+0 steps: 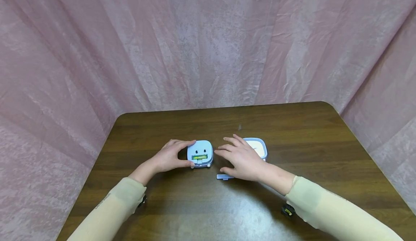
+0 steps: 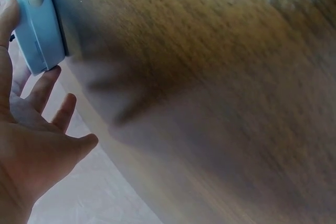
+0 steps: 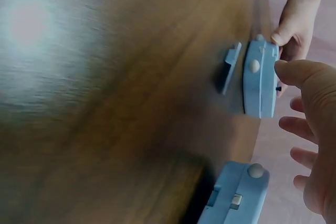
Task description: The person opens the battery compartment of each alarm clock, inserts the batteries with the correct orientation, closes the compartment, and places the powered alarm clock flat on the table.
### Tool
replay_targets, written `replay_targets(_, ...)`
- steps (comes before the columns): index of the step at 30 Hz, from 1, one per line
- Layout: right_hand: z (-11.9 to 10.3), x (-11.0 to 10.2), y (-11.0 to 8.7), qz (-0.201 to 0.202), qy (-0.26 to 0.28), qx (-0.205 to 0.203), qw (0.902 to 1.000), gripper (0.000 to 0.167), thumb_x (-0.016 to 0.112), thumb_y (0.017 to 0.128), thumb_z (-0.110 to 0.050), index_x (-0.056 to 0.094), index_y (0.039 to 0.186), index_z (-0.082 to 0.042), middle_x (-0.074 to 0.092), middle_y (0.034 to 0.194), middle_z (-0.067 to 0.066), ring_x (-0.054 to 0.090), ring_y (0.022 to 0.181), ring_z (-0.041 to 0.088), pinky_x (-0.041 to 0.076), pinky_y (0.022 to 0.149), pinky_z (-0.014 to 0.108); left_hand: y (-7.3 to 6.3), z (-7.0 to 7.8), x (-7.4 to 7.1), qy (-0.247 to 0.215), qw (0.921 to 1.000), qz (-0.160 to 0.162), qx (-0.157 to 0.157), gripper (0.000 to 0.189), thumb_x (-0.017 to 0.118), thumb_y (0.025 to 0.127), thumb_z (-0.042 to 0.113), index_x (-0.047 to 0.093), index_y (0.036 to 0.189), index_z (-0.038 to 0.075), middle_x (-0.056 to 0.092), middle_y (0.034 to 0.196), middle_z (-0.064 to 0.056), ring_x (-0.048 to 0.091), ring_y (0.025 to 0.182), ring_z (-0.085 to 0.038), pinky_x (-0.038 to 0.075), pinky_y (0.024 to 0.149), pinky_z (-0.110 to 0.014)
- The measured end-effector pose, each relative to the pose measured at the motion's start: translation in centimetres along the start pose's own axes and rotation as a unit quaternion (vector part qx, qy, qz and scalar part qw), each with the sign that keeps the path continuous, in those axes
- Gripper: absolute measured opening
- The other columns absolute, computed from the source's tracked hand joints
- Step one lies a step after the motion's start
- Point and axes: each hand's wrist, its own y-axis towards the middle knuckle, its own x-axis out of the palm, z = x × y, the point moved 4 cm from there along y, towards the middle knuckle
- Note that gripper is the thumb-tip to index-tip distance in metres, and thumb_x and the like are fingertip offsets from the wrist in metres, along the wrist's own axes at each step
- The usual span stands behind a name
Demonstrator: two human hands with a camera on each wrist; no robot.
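Note:
A small light-blue alarm clock (image 1: 203, 148) lies with its back up, its battery slot uncovered and a green-and-yellow battery (image 1: 199, 157) inside. My left hand (image 1: 169, 157) holds this clock by its left side, thumb at the near corner and fingers at the far one. In the left wrist view, the clock's side (image 2: 39, 24) shows between thumb and fingers. My right hand (image 1: 243, 161) hovers with spread fingers, holding nothing. Below its thumb lies a narrow blue battery cover (image 1: 222, 176), partly hidden in the head view.
Behind my right hand lies a second blue clock (image 1: 259, 147), white face up, partly covered by the hand. Both stand on a brown wooden table (image 1: 156, 212). Pink curtains (image 1: 208, 46) hang beyond the table's far edge.

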Motion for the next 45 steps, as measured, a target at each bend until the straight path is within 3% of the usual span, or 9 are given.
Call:
replay_targets(11,-1.5,1.0,-2.9,0.039,-0.001,-0.067,0.997,0.031,0.085,0.08,-0.03,0.077,0.107,-0.017,0.072,0.106,-0.005,0.053,0.131,0.035,0.026,0.117,0.058,0.0,0.0,-0.2,-0.013,0.9999,-0.004,-0.001,0.091,0.076,0.08,0.068,0.04,0.158,0.034,0.045,0.155,-0.001,0.033,0.143,-0.031,0.029,0.112,-0.061)
replay_targets(24,-2.3,2.1,-3.9,0.118,-0.034,-0.078,0.9894,0.016,0.086,0.078,-0.021,0.076,0.089,-0.014,0.072,0.088,-0.004,0.064,0.11,0.028,0.039,0.109,0.055,0.1,-0.1,-0.1,-0.013,0.9999,-0.008,-0.002,0.092,0.074,0.08,0.069,0.038,0.158,0.037,0.044,0.156,0.0,0.033,0.143,-0.03,0.03,0.111,-0.061)
replay_targets(45,-2.9,3.0,-4.1,0.145,-0.058,-0.102,0.9825,0.011,0.083,0.079,-0.017,0.073,0.078,-0.013,0.069,0.08,-0.003,0.065,0.098,0.024,0.048,0.1,0.05,-0.1,0.1,-0.1,-0.02,0.9997,-0.012,-0.001,0.09,0.077,0.081,0.065,0.04,0.158,0.035,0.045,0.156,-0.001,0.034,0.142,-0.03,0.03,0.112,-0.06)
